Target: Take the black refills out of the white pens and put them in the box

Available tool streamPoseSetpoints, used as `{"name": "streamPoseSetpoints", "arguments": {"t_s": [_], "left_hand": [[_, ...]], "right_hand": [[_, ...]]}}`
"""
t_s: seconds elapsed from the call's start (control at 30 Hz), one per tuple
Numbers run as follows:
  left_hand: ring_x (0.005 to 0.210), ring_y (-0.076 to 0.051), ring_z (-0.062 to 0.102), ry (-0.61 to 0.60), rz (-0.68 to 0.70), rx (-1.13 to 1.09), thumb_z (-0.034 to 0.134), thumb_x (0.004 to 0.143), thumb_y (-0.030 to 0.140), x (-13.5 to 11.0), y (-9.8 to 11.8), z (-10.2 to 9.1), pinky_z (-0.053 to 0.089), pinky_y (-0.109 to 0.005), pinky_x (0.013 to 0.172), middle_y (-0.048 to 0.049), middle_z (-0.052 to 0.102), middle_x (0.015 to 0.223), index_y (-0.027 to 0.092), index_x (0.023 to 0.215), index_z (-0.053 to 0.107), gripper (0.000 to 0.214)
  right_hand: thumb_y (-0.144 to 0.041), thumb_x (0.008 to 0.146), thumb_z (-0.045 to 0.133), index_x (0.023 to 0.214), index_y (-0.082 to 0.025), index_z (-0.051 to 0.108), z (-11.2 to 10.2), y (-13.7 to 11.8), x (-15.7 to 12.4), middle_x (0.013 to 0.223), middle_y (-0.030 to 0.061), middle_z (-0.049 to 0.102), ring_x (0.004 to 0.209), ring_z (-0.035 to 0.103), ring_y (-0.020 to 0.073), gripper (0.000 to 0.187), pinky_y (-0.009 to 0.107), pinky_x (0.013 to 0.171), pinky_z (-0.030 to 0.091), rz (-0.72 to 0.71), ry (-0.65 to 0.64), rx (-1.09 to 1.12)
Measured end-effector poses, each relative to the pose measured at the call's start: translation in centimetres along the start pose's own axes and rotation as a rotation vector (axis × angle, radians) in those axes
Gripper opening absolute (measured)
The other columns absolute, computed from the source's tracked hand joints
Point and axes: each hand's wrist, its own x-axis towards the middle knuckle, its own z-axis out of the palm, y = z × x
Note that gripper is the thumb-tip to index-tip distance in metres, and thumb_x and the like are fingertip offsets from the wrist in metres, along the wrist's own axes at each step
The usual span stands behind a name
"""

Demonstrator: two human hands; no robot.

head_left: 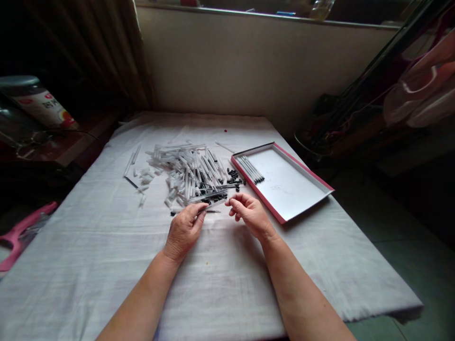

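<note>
My left hand [185, 229] and my right hand [249, 213] meet over the white cloth, fingers pinched on the two ends of a clear pen barrel [216, 203] held level between them. Just beyond lies a heap of clear pen barrels [185, 168] mixed with thin black refills [211, 192]. A small cluster of black caps [233, 176] sits at the heap's right edge. One refill [213, 211] lies on the cloth under the hands.
A shallow red-edged box lid [322, 187] stands to the right with a few finished pens [250, 169] in its far-left corner. The cloth-covered table [106, 246] ends at the right. A pink object [21, 232] and a jar [39, 102] are at the left.
</note>
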Motion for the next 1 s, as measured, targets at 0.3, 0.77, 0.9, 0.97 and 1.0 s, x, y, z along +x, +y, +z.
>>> {"name": "streamPoseSetpoints", "arguments": {"t_s": [0.3,0.77,0.9,0.97,1.0], "left_hand": [[0.092,-0.018,0.071,0.004,0.068,0.035,0.051,0.094,0.024,-0.08,0.04,0.04,0.056,-0.029,0.085,-0.0063,0.074,0.1,0.02,0.109,0.066,0.021],[0.091,-0.018,0.07,-0.03,0.084,0.083,0.051,0.095,0.024,-0.05,0.15,-0.06,0.055,-0.028,0.082,-0.0064,0.074,0.1,0.02,0.11,0.065,0.021],[0.091,-0.018,0.071,-0.029,0.096,0.079,0.05,0.095,0.025,-0.04,0.21,-0.04,0.055,-0.028,0.082,-0.0064,0.074,0.099,0.02,0.109,0.065,0.021],[0.091,-0.017,0.071,-0.029,0.092,0.076,0.05,0.095,0.025,-0.05,0.21,-0.02,0.055,-0.028,0.082,-0.0061,0.074,0.1,0.02,0.109,0.065,0.021],[0.091,-0.017,0.07,-0.03,0.088,0.075,0.051,0.095,0.024,-0.05,0.21,-0.02,0.055,-0.028,0.082,-0.006,0.074,0.1,0.02,0.109,0.065,0.021]], "right_hand": [[-0.046,0.061,0.08,0.073,-0.017,0.073,0.46,-0.48,-0.03,0.058,-0.0007,0.061,0.047,0.048,0.0089,0.032,0.022,0.041,0.031,-0.001,0.083,0.086],[-0.047,0.062,0.079,0.072,-0.017,0.071,0.66,-0.46,-0.04,0.061,-0.0008,0.061,0.046,0.043,0.0074,0.033,0.023,0.043,0.03,0.005,0.083,0.085],[-0.049,0.06,0.079,0.071,-0.017,0.07,0.78,-0.34,-0.03,0.062,-0.0004,0.063,0.044,0.043,0.007,0.036,0.022,0.041,0.026,0.063,0.082,0.117],[-0.05,0.06,0.079,0.071,-0.017,0.069,0.78,-0.26,-0.01,0.062,-0.0003,0.063,0.044,0.043,0.007,0.036,0.022,0.041,0.025,0.078,0.077,0.124],[-0.05,0.06,0.079,0.07,-0.017,0.068,0.75,-0.23,0.0,0.062,-0.0002,0.064,0.044,0.043,0.0071,0.037,0.022,0.041,0.025,0.079,0.077,0.124]]}}
